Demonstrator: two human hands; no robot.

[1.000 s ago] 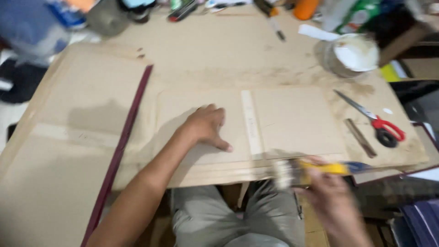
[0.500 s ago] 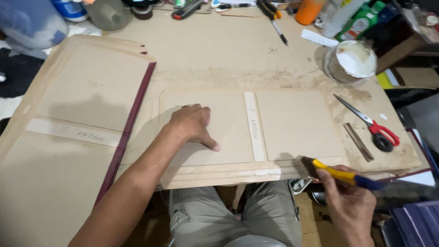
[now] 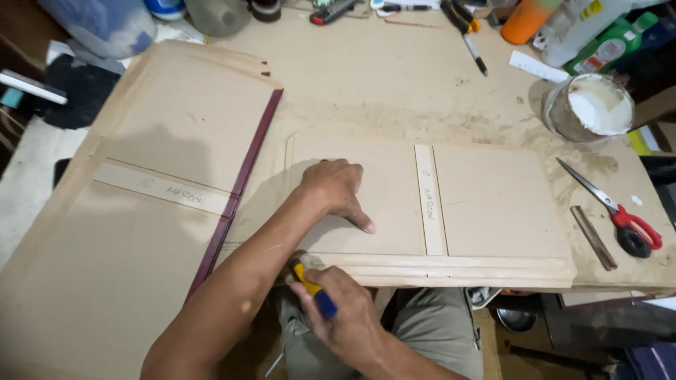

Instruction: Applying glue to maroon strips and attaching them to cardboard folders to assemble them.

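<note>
Just at the near edge of a brown board (image 3: 366,204), a brush (image 3: 313,287) with a yellow and blue handle is gripped in the right hand (image 3: 345,317), fingers closed round the handle. Its tip points up and to the left, away from the body, and meets the board's front edge near the left end of that edge; the bristles are mostly hidden by the left forearm, so how they sit cannot be told. That front edge is a long layered strip (image 3: 451,271) running left to right, and nearly all of its length stretches away to the right of the brush hand. The left hand (image 3: 336,191) lies flat and open on the board, palm down, fingers spread and pointing right, just beyond and slightly right of the brush. The left forearm crosses over the brush tip, so the right hand is the nearer one to the edge. A pale narrow strip (image 3: 429,200) runs front to back across the board, right of the left hand. Left of both hands, a thin maroon strip (image 3: 243,183) slants away from the body beside a larger brown sheet (image 3: 141,232). Well to the right of the hands lie red-handled scissors (image 3: 620,214) and a small dark stick (image 3: 593,238). Farther off to the right, a tub of white paste (image 3: 595,105) stands on the table (image 3: 394,77).
</note>
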